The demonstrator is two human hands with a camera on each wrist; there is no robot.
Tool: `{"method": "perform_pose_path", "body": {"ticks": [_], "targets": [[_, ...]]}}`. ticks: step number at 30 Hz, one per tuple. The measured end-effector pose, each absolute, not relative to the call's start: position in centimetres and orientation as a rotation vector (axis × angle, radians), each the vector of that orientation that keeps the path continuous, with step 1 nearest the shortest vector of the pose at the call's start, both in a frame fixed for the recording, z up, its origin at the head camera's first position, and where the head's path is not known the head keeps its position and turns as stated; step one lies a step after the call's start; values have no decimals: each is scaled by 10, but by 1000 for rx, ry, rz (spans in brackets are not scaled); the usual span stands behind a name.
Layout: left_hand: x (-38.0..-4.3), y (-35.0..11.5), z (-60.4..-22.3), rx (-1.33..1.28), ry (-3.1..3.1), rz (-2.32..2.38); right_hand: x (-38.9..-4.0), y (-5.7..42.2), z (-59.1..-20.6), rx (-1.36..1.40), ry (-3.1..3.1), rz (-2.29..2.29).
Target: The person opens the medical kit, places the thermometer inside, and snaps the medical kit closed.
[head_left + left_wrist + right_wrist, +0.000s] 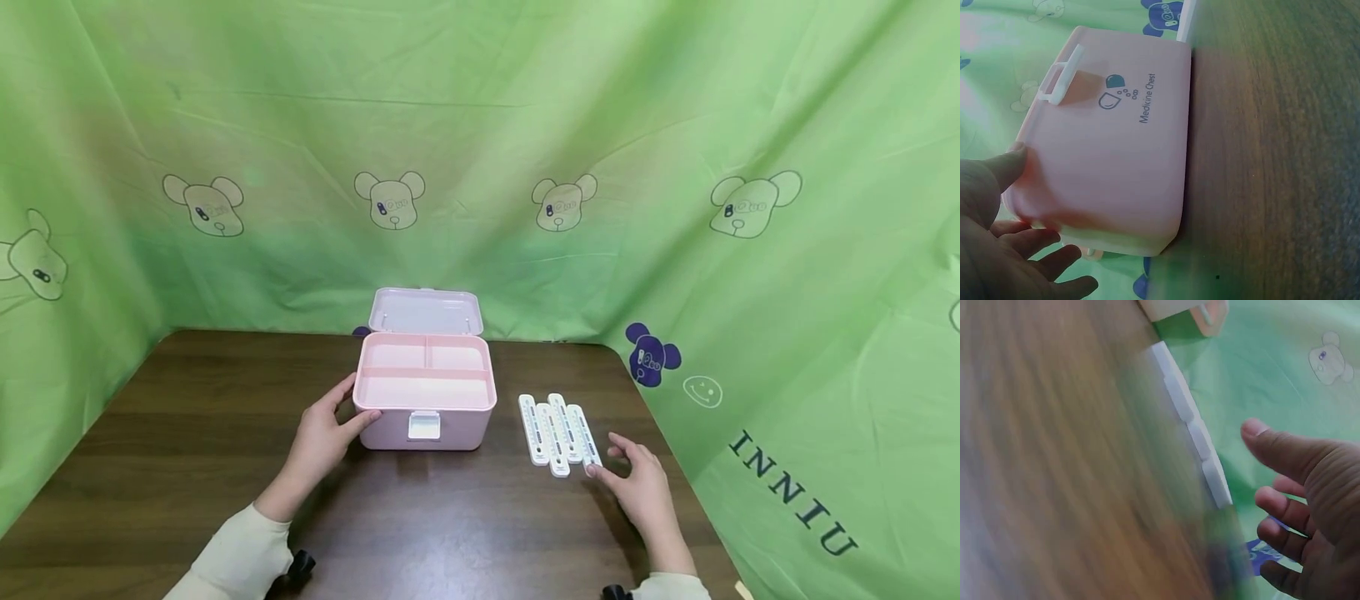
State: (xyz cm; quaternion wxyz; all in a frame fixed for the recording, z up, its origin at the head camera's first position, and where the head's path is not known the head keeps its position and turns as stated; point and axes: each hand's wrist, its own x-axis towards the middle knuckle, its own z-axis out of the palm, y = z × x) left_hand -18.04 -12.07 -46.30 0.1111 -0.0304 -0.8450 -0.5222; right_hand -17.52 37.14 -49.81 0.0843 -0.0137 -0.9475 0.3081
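Note:
A pink medicine chest [423, 427], marked "Medicine Chest" in the left wrist view, stands with its lid [426, 312] tipped back. A divided pink tray [420, 389] sits in its top. My left hand [324, 433] touches the chest's front left corner, thumb at the front and loosely spread fingers along the side. To the right of the chest lie several white strip thermometers [557, 437], side by side. My right hand [643, 483] hovers by the lower end of the rightmost one, thumb nearest. In the right wrist view its fingers [1285, 512] bend loosely around nothing.
A dark wooden table [480, 525] carries everything. Green printed cloth [480, 125] hangs close behind the table and along both sides. The chest's white latch [424, 425] sticks out at the front.

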Motion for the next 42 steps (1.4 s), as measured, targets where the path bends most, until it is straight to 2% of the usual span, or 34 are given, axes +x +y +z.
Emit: {"method": "perform_pose_path", "body": {"ticks": [10, 22, 42], "targets": [[-180, -120, -464, -96, -2484, -1503, -175, 369, -516, -124, -2871, 782], [-178, -121, -463, -106, -2475, -1498, -177, 355, -519, -221, -2833, 665], [-177, -119, -460, -109, -2470, -1407, -168, 360, -505, -415, -2860, 871]]}}
